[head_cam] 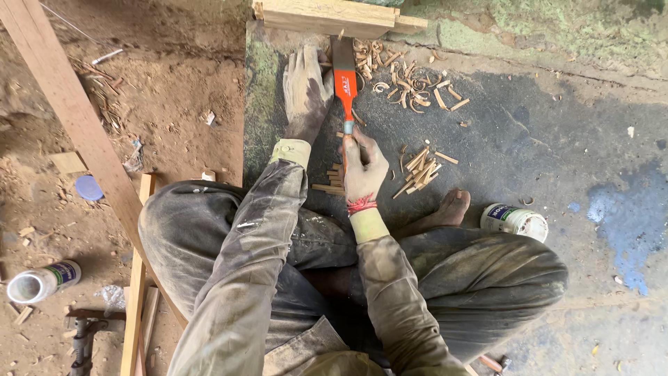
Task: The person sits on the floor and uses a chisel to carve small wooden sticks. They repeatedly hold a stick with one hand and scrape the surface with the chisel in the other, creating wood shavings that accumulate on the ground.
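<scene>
My right hand (363,167) grips the handle end of an orange adze-like chopping tool (345,83) whose blade points toward a wooden block (327,15) at the top. My left hand (306,87) lies flat on the dark ground beside the tool's blade, fingers spread, just below the block. Curled wood shavings (410,83) lie to the right of the blade. Small cut wooden sticks (423,167) lie right of my right hand, and a few more sticks (330,179) lie under it.
I sit cross-legged, a bare foot (452,207) showing. A white tin (513,221) lies by my right knee, another can (40,281) at the lower left. A long plank (69,104) slants across the dirt at left, with wooden strips (136,292) below.
</scene>
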